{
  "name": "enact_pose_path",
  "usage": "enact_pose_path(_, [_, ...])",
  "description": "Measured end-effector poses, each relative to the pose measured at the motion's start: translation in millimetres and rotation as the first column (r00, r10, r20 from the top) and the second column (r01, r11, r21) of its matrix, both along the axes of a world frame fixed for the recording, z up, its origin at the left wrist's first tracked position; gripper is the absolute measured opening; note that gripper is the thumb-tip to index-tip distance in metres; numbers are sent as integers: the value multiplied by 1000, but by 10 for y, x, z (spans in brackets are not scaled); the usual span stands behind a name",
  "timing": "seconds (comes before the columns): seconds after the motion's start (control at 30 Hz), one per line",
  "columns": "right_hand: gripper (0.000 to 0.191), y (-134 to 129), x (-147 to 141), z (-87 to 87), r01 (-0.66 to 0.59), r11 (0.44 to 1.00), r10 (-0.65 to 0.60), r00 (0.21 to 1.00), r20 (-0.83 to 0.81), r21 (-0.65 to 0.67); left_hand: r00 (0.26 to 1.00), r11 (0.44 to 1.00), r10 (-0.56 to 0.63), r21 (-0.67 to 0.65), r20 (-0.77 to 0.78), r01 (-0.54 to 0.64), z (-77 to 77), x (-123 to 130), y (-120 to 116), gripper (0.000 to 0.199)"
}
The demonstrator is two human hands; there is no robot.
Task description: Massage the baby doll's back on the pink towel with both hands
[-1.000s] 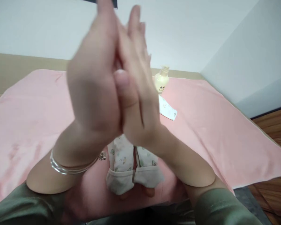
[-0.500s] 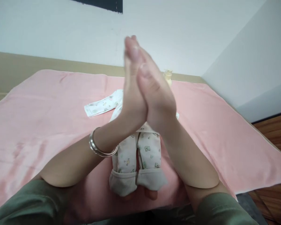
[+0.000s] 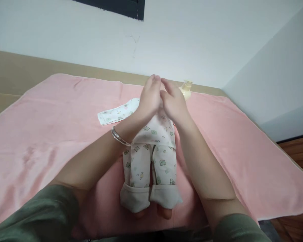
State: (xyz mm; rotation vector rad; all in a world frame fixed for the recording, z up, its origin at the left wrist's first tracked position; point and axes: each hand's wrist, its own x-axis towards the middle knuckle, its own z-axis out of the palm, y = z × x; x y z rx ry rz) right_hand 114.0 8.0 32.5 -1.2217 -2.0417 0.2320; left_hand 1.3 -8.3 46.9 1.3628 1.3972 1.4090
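Note:
What looks like a baby doll lies on its back on a pink blanket (image 3: 73,107), dressed in a white printed top (image 3: 154,134) and matching trousers (image 3: 164,164) with turned-up cuffs. Its feet (image 3: 164,212) poke out toward me. My left hand (image 3: 150,95), with silver bangles (image 3: 118,137) at the wrist, is over the doll's head end, fingers extended. Beside it my right hand (image 3: 175,103) is angled inward, fingers extended too. Both hands hide the head and upper chest; whether they touch it I cannot tell. Nothing shows in either hand.
Behind my right hand stands a pale yellow pump bottle (image 3: 186,90) near the blanket's far edge. A white wall (image 3: 192,40) rises beyond a beige ledge (image 3: 20,64), with a dark panel (image 3: 121,7) above. Wood-grain surface (image 3: 298,153) shows at right.
My hands were pressed together, palm to palm, raised above the doll. Now they are lower, over its head end, and have come slightly apart.

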Motion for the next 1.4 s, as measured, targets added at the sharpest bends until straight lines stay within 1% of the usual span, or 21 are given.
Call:
enact_pose_path(0.03, [57, -21, -52, -16, 5, 999, -5, 1000, 7, -46, 999, 999, 39, -14, 31, -39, -80, -61, 122, 45])
enact_pose_path(0.07, [59, -38, -100, -30, 5, 997, -3, 1000, 22, -83, 996, 996, 88, -26, 20, -87, -164, -118, 232, 44])
enact_pose_path(0.13, [63, -50, -176, -70, -14, 993, 22, 998, 66, -120, 985, 985, 161, -52, -60, -165, -323, -210, 396, 37])
enact_pose_path(0.17, [64, -42, -202, -102, -25, 991, 37, 995, 91, -129, 979, 982, 179, -44, -102, -184, -394, -241, 449, 34])
enact_pose_path(0.23, [64, 8, -227, -192, -35, 990, 54, 989, 136, -139, 971, 984, 171, -11, -166, -176, -511, -269, 502, 31])
enact_pose_path(0.33, [61, 133, -216, -357, -33, 989, 57, 984, 168, -142, 958, 989, 147, 25, -245, -145, -622, -254, 501, 31])
enact_pose_path(0.47, [59, 262, -175, -505, -23, 983, 48, 990, 134, -184, 930, 992, 126, 48, -345, -116, -691, -221, 456, 36])
enact_pose_path(0.57, [58, 259, -177, -546, 16, 983, 7, 992, 125, -183, 914, 994, 105, 75, -391, -83, -734, -221, 415, 43])
enact_pose_path(0.7, [58, 170, -224, -567, 76, 987, -49, 981, 187, -141, 903, 990, 100, 129, -418, -50, -856, -258, 341, 49])
enact_pose_path(0.8, [59, 129, -239, -570, 71, 990, -41, 973, 229, -124, 921, 987, 103, 157, -376, -46, -990, -311, 293, 50])
enact_pose_path(0.9, [59, 158, -193, -564, 30, 991, 4, 968, 251, -133, 947, 979, 96, 203, -307, -34, -1107, -365, 294, 50])
enact_pose_path(0.97, [59, 208, -133, -554, -10, 988, 49, 967, 250, -153, 958, 974, 96, 226, -272, -33, -1154, -387, 322, 49])
enact_pose_path(1.03, [58, 251, -74, -538, -6, 984, 48, 971, 236, -176, 963, 970, 106, 238, -249, -46, -1174, -396, 354, 46])
enact_pose_path(1.07, [59, 257, -56, -527, 19, 982, 25, 972, 232, -187, 964, 969, 110, 244, -242, -49, -1176, -396, 366, 45])
enact_pose_path(1.13, [63, 213, -60, -497, 108, 972, -53, 966, 252, -209, 967, 967, 114, 250, -229, -54, -1172, -391, 376, 44])
enact_pose_path(1.2, [68, 82, -126, -465, 209, 954, -136, 940, 312, -213, 972, 967, 117, 245, -206, -64, -1164, -384, 369, 44])
enact_pose_path(1.27, [68, -101, -233, -439, 267, 947, -182, 904, 388, -179, 977, 969, 125, 235, -173, -83, -1156, -381, 352, 44])
enact_pose_path(1.3, [66, -190, -288, -430, 257, 954, -172, 891, 420, -154, 980, 970, 126, 227, -156, -89, -1153, -381, 342, 45])
enact_pose_path(1.33, [64, -263, -333, -424, 219, 967, -139, 884, 446, -133, 982, 971, 125, 219, -139, -92, -1150, -382, 333, 45])
enact_pose_path(1.4, [61, -329, -375, -416, 109, 988, -43, 881, 470, -114, 986, 974, 122, 206, -113, -97, -1145, -387, 320, 45])
